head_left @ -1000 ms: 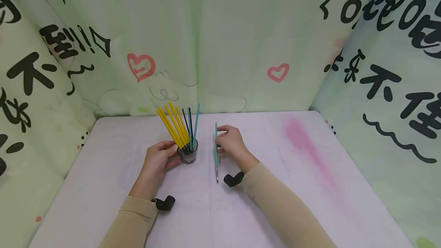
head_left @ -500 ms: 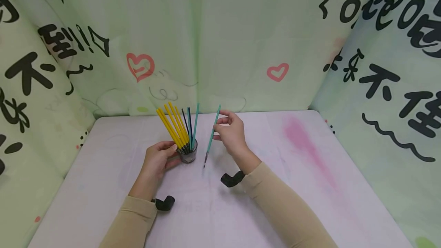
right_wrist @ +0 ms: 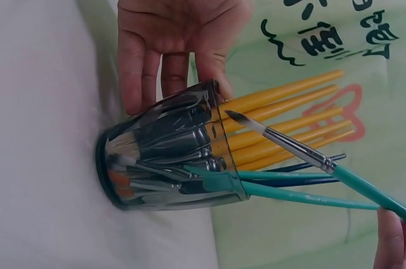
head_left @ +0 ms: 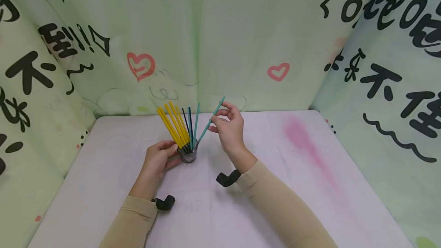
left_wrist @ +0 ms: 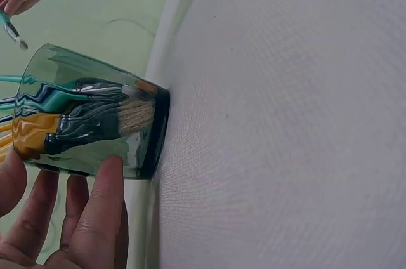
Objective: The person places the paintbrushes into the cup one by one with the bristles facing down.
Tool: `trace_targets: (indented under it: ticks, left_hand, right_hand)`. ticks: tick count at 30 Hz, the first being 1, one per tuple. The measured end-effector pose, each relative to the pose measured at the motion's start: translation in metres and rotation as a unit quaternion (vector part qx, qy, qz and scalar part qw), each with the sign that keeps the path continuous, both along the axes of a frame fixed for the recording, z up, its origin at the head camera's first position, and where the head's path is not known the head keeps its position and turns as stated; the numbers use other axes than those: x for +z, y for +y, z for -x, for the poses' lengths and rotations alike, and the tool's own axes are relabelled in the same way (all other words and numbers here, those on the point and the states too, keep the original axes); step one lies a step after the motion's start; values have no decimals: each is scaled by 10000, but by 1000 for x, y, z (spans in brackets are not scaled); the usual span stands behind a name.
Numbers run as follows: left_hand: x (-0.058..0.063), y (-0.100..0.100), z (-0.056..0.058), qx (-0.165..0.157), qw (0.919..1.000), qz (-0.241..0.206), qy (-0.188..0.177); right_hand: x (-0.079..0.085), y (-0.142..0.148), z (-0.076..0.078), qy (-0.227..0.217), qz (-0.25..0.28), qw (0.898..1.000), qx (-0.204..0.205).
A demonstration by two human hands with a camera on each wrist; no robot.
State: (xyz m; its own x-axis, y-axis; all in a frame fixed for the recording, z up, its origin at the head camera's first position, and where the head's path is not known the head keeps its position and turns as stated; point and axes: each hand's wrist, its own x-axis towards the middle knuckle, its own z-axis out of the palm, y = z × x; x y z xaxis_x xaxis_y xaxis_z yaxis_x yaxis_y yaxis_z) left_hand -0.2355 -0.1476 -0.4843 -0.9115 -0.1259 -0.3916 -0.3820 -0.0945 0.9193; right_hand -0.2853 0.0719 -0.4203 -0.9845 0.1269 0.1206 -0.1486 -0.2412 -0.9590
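A clear, dark-tinted glass (head_left: 188,158) stands upright on the table, holding several yellow-handled flat brushes (head_left: 168,124) plus a few teal and dark-blue ones, bristles down. My left hand (head_left: 159,159) holds the glass from its left side, thumb near the rim and fingers against the wall. My right hand (head_left: 230,130) pinches a teal paintbrush (head_left: 211,121) by its handle, tilted with the tip down and left. In the right wrist view, that brush's pointed dark bristles (right_wrist: 244,120) appear over the glass's mouth; whether they touch the rim I cannot tell.
A pale pinkish-white cloth covers the table (head_left: 275,202), with a pink stain at the right. Green curtains (head_left: 234,41) bearing black writing and red hearts enclose the back and sides. Black wrist mounts (head_left: 165,203) sit on both wrists.
My right hand has raised the teal paintbrush off the table area, tilted it, and brought its tip left to the glass's rim. The left hand and glass have stayed in place.
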Motion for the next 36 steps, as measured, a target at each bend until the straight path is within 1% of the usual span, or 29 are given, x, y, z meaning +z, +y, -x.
trace_targets:
  ticks: [3, 6, 13, 20, 23, 27, 31, 36]
  left_hand:
    - [0, 0, 0, -30, 10000, -25, 2]
    - [1, 0, 1, -36, 10000, -49, -3]
    - [1, 1, 1, -51, 10000, -10, 11]
    - [2, 1, 1, -23, 10000, -7, 32]
    - [3, 1, 0, -34, 10000, 2, 35]
    - [4, 1, 0, -60, 10000, 75, 24]
    - [4, 3, -3, -44, 9998, 163, 72]
    - [4, 5, -6, 8, 9996, 245, 140]
  right_hand:
    - [0, -2, 2, 195, 210, 9995, -124]
    - [-5, -5, 3, 298, 237, 9992, -138]
    - [-24, -13, 1, 129, -319, 9994, 105]
    - [-39, -22, -3, 12, -570, 9978, 325]
    - [-43, -25, -4, -17, -630, 9975, 329]
    - [-44, -26, -6, 3, -654, 9972, 354]
    - [-46, -24, -7, -7, -787, 9959, 442]
    - [-51, -19, -10, -256, -1031, 9930, 517]
